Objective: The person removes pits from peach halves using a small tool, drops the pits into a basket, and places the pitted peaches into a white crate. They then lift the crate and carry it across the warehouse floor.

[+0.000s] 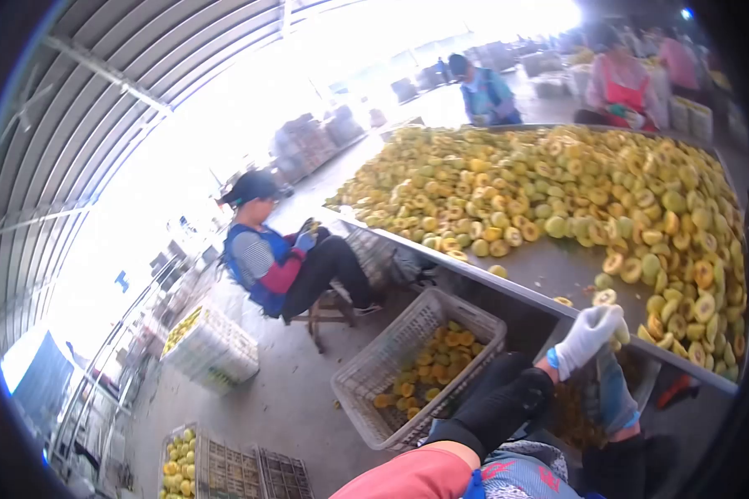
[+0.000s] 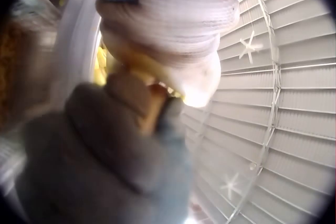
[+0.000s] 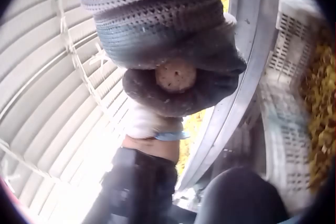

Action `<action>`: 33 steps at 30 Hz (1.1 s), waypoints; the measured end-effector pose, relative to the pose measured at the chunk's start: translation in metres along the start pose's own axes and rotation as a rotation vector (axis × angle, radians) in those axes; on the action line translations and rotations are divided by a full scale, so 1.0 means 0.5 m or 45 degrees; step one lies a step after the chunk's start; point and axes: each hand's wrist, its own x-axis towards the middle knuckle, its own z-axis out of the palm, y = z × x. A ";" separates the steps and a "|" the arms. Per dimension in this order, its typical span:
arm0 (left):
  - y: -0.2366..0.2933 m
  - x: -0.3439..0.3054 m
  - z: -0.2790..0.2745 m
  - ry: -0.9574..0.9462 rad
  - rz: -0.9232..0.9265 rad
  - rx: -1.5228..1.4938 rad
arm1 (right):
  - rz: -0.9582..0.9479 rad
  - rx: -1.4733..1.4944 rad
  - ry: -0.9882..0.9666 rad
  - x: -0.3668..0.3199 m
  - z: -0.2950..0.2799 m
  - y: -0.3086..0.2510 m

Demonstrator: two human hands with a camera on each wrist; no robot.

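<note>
My left hand, in a white glove with a blue band at the wrist, holds a yellow peach half at the near edge of the metal table. Just below it is my right hand in a grey, soiled glove. In the right wrist view its fingers curl round a wooden-handled tool, whose round butt end shows in the fist. The tool's working end is hidden between the hands. The left wrist view has both gloves close together, blurred, with yellow flesh between them. Halved peaches heap on the table.
A plastic crate with orange-yellow pieces stands left of my knees. Another bin of scraps is close by my lap. Further left are crates of peaches and a seated person. Other people work across the table.
</note>
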 end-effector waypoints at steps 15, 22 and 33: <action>0.007 -0.037 -0.008 -0.136 0.116 -0.220 | 0.601 0.736 -0.715 -0.053 -0.008 -0.009; -0.004 -0.048 -0.017 0.021 -0.179 -0.914 | -0.021 -0.222 -0.159 -0.017 -0.020 0.041; -0.060 -0.212 -0.605 1.077 -0.046 -0.178 | -0.233 -2.092 0.314 -0.030 -0.075 0.082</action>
